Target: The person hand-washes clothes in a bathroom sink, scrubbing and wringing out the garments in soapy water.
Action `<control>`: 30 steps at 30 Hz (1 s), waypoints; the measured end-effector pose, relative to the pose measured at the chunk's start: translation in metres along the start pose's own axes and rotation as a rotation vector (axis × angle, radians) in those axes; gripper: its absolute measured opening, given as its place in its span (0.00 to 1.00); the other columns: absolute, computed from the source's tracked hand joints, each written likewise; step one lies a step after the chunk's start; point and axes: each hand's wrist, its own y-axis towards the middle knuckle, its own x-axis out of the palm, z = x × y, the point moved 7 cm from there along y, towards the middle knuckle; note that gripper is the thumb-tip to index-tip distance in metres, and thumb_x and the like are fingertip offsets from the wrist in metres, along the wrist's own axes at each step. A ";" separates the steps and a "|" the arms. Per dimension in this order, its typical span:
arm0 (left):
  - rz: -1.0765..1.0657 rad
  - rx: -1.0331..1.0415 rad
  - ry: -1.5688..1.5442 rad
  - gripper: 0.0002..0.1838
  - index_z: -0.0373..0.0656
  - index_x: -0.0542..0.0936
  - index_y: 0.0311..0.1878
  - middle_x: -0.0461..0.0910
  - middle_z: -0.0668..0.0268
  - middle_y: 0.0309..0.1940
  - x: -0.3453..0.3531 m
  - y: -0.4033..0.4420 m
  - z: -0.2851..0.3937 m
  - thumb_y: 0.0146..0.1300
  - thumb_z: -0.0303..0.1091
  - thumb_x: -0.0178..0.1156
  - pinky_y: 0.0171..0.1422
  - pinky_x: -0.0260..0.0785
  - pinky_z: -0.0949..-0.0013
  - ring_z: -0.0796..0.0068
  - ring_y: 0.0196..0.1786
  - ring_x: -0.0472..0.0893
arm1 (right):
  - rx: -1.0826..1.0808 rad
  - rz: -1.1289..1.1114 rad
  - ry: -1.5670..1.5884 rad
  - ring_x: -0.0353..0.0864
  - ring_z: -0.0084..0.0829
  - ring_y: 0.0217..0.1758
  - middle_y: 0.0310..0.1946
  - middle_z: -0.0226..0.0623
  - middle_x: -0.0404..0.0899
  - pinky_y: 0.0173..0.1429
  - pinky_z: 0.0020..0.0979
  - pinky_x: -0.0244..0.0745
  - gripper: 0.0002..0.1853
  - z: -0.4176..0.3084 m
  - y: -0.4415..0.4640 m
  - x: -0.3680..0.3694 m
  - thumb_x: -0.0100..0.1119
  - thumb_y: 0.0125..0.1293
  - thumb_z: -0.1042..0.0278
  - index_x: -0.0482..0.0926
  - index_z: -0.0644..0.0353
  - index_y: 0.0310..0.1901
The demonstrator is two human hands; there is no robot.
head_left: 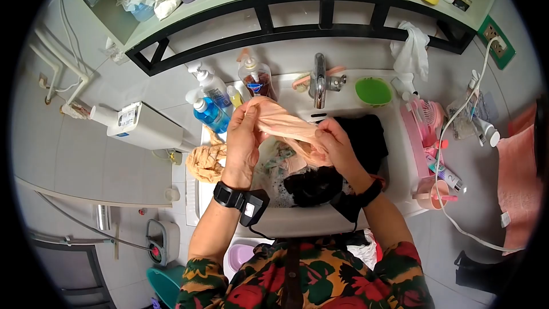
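A wet peach-coloured cloth is stretched above the sink between my two hands; its exact kind does not show. My left hand grips its left end, thumb on top. The right end is pinched in my right hand, and a fold hangs below. Under them the white sink holds sudsy water, a black garment and some patterned cloth. More black fabric drapes over the sink's right side. A bunched tan cloth lies on the left rim.
Behind the sink stand a chrome faucet, a green soap dish and several pump bottles, one a blue bottle. A shelf overhangs the back. On the right, a white cable hangs near a pink rack.
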 end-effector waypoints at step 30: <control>-0.278 0.398 1.206 0.09 0.43 0.77 0.37 0.74 0.61 0.22 -0.010 -0.041 -0.010 0.58 0.36 0.55 0.29 0.66 0.70 0.69 0.24 0.74 | 0.076 0.437 -0.202 0.70 0.16 0.21 0.24 0.29 0.72 0.20 0.16 0.65 0.08 0.011 -0.002 -0.106 0.51 0.60 0.66 0.74 0.63 0.33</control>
